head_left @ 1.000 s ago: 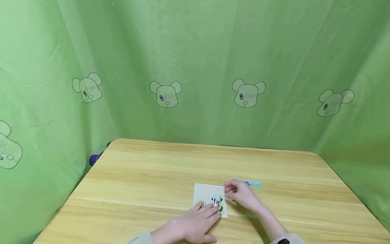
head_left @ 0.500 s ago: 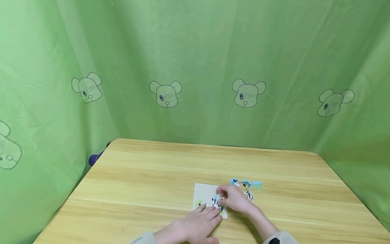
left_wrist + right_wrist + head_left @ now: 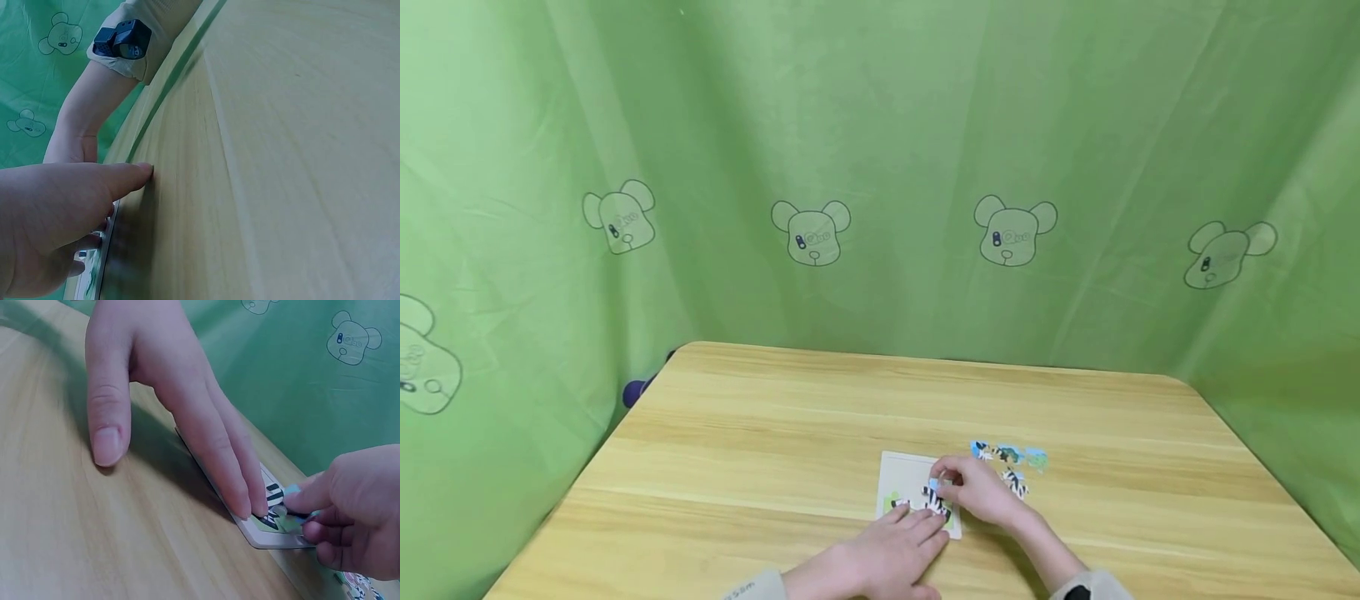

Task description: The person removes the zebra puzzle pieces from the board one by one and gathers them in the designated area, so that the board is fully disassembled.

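A white-framed puzzle board (image 3: 901, 473) lies on the table, with zebra puzzle pieces (image 3: 934, 500) in its near right part. My left hand (image 3: 897, 554) rests on the board's near side, fingers straight, fingertips on the pieces. Its thumb points away from the board in the left wrist view. Over the board's right edge my right hand (image 3: 983, 490) pinches a small puzzle piece (image 3: 294, 521) between thumb and curled fingers. That piece is mostly hidden by the fingers. In the right wrist view, the right hand's fingertips sit beside the striped piece (image 3: 274, 495) on the board.
Several loose puzzle pieces (image 3: 1009, 454) lie to the right and behind the board, and a zebra-striped piece (image 3: 1015, 483) lies just beyond the right hand. The wooden table (image 3: 760, 433) is surrounded by a green curtain (image 3: 880, 125) with bear prints.
My right hand has moved left from beside the board onto its right part, uncovering the loose striped piece. During the last half second it has barely moved. The left hand stays on the board.
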Motion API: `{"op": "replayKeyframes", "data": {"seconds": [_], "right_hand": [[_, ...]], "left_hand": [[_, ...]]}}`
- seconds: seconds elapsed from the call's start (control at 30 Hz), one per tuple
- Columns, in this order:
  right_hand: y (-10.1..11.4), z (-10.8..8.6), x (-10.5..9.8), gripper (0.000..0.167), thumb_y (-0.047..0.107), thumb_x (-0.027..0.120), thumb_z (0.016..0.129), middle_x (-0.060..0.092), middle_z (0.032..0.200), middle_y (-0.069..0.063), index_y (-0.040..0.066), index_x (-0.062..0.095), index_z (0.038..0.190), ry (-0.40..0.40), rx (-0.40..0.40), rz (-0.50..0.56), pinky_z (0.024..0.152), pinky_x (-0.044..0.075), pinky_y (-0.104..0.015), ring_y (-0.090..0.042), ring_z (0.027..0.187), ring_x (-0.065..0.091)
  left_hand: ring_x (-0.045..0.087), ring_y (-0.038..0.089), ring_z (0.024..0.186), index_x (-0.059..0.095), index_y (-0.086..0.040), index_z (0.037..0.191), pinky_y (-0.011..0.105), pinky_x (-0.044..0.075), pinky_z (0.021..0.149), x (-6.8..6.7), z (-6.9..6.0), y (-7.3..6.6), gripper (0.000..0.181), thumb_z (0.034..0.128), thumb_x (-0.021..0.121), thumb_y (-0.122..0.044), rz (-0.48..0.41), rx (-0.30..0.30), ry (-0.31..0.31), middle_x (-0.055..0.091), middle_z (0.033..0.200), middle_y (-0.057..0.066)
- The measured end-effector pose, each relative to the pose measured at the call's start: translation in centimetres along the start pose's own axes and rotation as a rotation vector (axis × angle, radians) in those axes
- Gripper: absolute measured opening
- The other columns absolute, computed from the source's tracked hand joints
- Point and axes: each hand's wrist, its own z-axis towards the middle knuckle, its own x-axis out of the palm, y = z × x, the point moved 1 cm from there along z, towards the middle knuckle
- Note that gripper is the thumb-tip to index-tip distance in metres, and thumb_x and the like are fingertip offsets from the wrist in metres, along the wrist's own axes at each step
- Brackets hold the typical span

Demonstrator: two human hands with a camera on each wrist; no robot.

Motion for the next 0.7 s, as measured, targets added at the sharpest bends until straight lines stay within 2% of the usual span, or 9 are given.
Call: {"op": "replayKeyframes", "data": {"seconds": [0.1, 0.2, 0.33, 0.7], "right_hand": [[-0.2, 0.0, -0.2, 0.01, 0.009, 0.064, 0.084, 0.054, 0.075, 0.005, 0.01, 0.065, 0.094, 0.002, -0.013, 0.03, 0.062, 0.042, -0.025, -0.012, 0.071, 0.049], [-0.5, -0.1, -0.5, 0.013, 0.011, 0.064, 0.085, 0.056, 0.075, 0.004, 0.007, 0.063, 0.097, 0.005, -0.004, 0.114, 0.06, 0.043, -0.024, -0.011, 0.067, 0.05], [-1.2, -0.5, -1.6, 0.021, 0.012, 0.065, 0.085, 0.059, 0.074, -0.002, 0.001, 0.061, 0.101, -0.005, 0.037, 0.233, 0.051, 0.045, -0.022, -0.014, 0.061, 0.053], [-4.7, -2.7, -5.6, 0.03, 0.014, 0.068, 0.082, 0.06, 0.074, -0.008, -0.005, 0.058, 0.103, -0.084, 0.173, 0.317, 0.046, 0.045, -0.022, -0.014, 0.057, 0.053]], "left_hand": [[0.026, 0.013, 0.135, 0.036, -0.018, 0.143, 0.035, 0.026, 0.109, 0.0, 0.0, 0.0, 0.071, 0.0887, 0.033, -0.064, 0.007, 0.001, -0.011, 0.029, 0.149, -0.003], [0.027, 0.013, 0.135, 0.038, -0.018, 0.142, 0.036, 0.027, 0.108, 0.0, 0.0, 0.0, 0.07, 0.0888, 0.035, -0.064, 0.009, 0.009, -0.025, 0.03, 0.148, -0.002], [0.028, 0.013, 0.135, 0.038, -0.018, 0.142, 0.036, 0.028, 0.108, 0.1, 0.0, 0.0, 0.07, 0.0891, 0.036, -0.063, -0.007, 0.021, -0.031, 0.031, 0.148, -0.002], [0.025, 0.014, 0.136, 0.033, -0.017, 0.144, 0.036, 0.025, 0.109, 0.2, -0.1, 0.1, 0.072, 0.0888, 0.035, -0.063, -0.04, 0.014, -0.023, 0.026, 0.15, 0.0]]}}
